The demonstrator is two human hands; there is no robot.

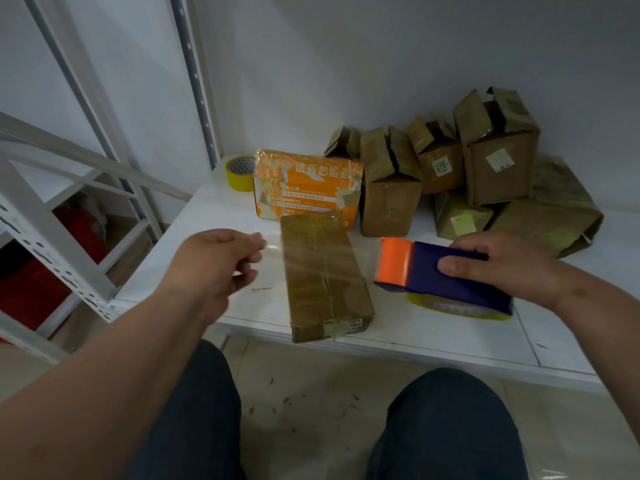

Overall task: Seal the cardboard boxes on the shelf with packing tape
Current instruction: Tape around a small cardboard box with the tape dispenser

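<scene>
A flat brown cardboard box (325, 275) is seen lying on the white shelf (450, 344), between the two hands, with its long axis running away from the person toward the back wall. The free end of a clear strip of tape (273, 251) is pinched between the thumb and curled fingers of the left hand (214, 261), just to the left of the box. The tape is stretched rightward from that hand, crosswise over the box's upper face, to the tape dispenser (446, 271), which is gripped by the right hand (502, 265) just to the right of the box, fingers wrapped over its blue body and the orange guard pointed at the box. The strip appears to be held slightly above the cardboard rather than pressed down, though this cannot be told for certain. Since the band lies across the short axis of the box, the next move is judged to turn on lowering both hands evenly on either side so that the tape lands square; neither hand is clearly nearer. Beyond the hands, toward the wall, an orange printed box (308, 185), a yellow tape roll (240, 173) and a cluster of brown boxes (485, 168) with loose flaps are left waiting.
</scene>
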